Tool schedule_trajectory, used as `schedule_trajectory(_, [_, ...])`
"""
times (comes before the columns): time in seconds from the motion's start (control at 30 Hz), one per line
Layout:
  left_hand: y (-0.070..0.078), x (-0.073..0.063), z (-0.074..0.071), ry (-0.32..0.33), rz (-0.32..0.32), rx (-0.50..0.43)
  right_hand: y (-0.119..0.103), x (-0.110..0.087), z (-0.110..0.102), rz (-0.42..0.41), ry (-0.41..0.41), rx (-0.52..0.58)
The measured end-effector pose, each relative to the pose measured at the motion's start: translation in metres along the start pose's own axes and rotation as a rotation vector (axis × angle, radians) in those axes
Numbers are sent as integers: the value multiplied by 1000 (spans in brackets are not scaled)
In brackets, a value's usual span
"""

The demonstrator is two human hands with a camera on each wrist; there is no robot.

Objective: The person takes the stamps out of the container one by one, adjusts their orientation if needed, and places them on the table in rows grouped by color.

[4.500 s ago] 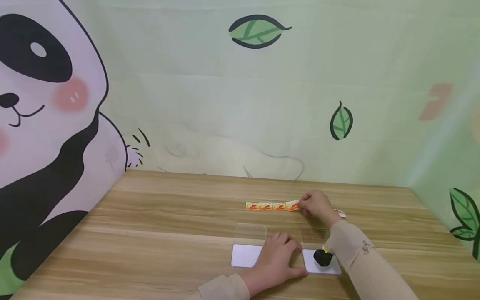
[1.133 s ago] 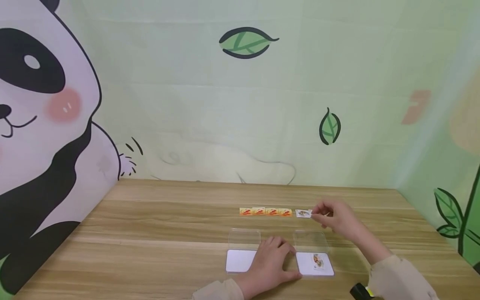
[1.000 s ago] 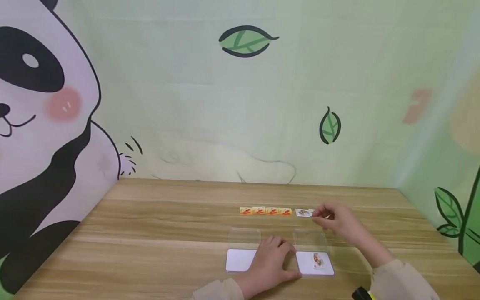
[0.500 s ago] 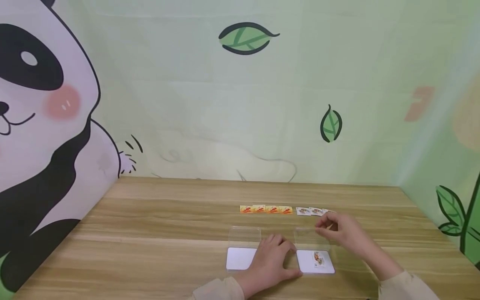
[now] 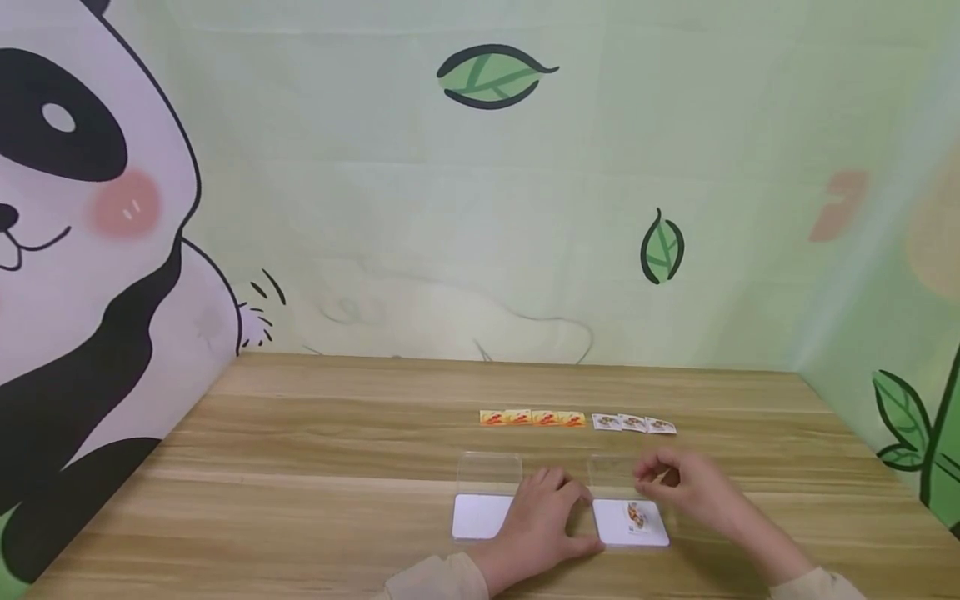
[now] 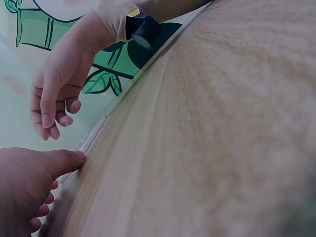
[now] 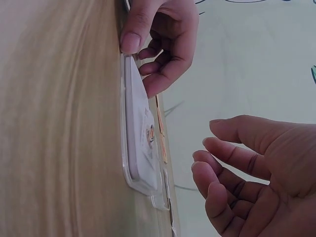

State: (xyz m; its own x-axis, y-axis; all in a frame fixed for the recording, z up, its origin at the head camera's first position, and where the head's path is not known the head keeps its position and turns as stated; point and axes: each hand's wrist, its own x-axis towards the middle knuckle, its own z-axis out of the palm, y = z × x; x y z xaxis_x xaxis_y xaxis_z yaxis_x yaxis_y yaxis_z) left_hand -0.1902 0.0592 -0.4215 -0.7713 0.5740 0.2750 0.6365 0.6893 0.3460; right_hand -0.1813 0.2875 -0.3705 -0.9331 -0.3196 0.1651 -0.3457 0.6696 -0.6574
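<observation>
My left hand (image 5: 538, 521) holds the left end of the right clear plastic case (image 5: 611, 475), with thumb and index finger at its corners. That case lies open, lid folded back, with a white slab inside; a small printed paper piece (image 5: 637, 518) lies on the slab. My right hand (image 5: 693, 487) hovers above the case's lid side, fingers loosely bent; the right wrist view shows nothing between the thumb (image 7: 242, 129) and fingers. A second open clear case (image 5: 489, 473) with a white slab (image 5: 480, 517) sits left, partly hidden by my left hand.
Behind the cases, several yellow-orange printed pieces (image 5: 532, 418) lie in a row. To their right lie three white printed pieces (image 5: 633, 422). The wooden table (image 5: 300, 483) ends at a cloth backdrop (image 5: 375, 208) with panda and leaf drawings.
My right hand has set white pieces down to the right of the yellow-orange row, then drawn back toward me, uncovering the third one. My left hand has stayed at the right case.
</observation>
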Motion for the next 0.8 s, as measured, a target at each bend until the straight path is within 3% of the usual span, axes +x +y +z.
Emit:
schedule_trajectory(0.37, [-1, 1, 1, -5, -2, -4, 5, -3, 2, -39, -23, -14])
schedule_trajectory(0.8, [0, 1, 2, 5, 0, -11, 6, -6, 4, -5, -104, -34])
